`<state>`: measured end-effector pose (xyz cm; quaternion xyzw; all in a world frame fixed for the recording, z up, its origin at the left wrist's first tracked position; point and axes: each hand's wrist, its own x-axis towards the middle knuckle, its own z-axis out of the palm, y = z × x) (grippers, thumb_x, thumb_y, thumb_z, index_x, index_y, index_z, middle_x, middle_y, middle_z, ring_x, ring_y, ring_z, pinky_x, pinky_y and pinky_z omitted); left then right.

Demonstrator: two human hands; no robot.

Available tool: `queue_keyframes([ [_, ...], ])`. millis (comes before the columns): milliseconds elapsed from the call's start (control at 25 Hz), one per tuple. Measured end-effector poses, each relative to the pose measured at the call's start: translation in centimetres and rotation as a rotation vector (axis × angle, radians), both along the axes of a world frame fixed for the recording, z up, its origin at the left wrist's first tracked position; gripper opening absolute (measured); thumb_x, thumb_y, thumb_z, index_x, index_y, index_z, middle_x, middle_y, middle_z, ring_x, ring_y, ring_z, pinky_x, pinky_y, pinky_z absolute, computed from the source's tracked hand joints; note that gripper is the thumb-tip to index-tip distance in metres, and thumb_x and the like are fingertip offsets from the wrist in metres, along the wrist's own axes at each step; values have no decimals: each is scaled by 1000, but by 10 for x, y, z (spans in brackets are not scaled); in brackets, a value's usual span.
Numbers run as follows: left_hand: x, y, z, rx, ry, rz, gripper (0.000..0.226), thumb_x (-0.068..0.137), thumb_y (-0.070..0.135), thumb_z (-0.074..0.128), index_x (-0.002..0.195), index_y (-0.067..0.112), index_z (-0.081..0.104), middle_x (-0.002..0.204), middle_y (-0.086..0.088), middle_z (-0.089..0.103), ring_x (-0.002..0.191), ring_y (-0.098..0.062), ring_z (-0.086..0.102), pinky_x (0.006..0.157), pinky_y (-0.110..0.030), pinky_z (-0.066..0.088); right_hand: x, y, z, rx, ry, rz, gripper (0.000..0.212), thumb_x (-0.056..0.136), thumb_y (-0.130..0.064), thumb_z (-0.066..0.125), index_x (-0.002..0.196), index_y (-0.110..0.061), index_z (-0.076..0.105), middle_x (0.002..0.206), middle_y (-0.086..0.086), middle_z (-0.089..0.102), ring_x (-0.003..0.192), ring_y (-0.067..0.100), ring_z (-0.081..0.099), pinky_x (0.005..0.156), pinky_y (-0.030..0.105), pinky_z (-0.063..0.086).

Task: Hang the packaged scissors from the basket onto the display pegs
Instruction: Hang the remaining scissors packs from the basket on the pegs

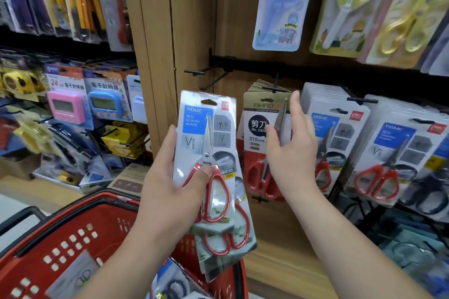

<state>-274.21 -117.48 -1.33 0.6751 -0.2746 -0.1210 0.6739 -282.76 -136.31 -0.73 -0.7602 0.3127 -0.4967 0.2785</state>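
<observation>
My left hand [167, 192] grips a small stack of packaged red-handled scissors [206, 133], thumb pressed on the front pack's handle, upright in front of the wooden shelf post. My right hand [291, 153] is raised with straight fingers against the hanging brown-topped AIHAO scissors packs [257, 124], holding nothing. Two bare black pegs [194, 72] stick out just above the stack I hold. Matching HOME scissors packs [340, 133] hang on pegs to the right. The red basket [73, 213] sits below left, with more packs [170, 284] in it.
Children's scissors in blue and yellow packs [279, 7] hang on the row above. Timers [65, 104] and other stationery fill the left display. More red-handled scissors packs [393, 153] hang at far right.
</observation>
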Motion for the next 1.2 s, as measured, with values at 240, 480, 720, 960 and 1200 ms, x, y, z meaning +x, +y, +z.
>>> queue_keyframes([
  [240,0,4,3,-15,27,4,86,92,27,79,157,56,31,130,27,70,119,-3,69,105,-40,57,8,-4,0,108,-49,1,74,106,-15,60,167,-25,20,129,-16,36,99,-31,35,81,-14,23],
  [480,-2,3,2,-58,42,-63,83,93,22,78,159,48,35,127,22,73,113,-7,73,98,-42,61,-6,-3,0,33,-13,-82,72,103,-27,67,164,-28,30,133,-2,42,113,1,45,92,0,34],
  [720,-13,3,7,-79,15,-119,65,98,14,72,107,77,56,114,14,79,102,-11,78,85,-36,65,-33,45,1,687,97,479,27,105,-37,60,125,-22,70,112,-3,79,100,14,75,82,27,57],
  [960,-10,-1,-10,-134,153,-53,38,94,20,77,127,30,62,117,5,79,106,-19,77,91,-51,63,-46,59,-15,864,-42,603,21,102,-4,63,122,-10,64,104,15,80,94,32,78,83,46,63],
  [1200,-1,-2,-25,-96,333,-82,34,95,17,75,125,23,61,112,-1,80,100,-26,79,86,-50,63,-43,45,-22,740,-164,282,13,104,-13,63,112,-23,62,97,-1,81,89,21,79,85,53,63],
])
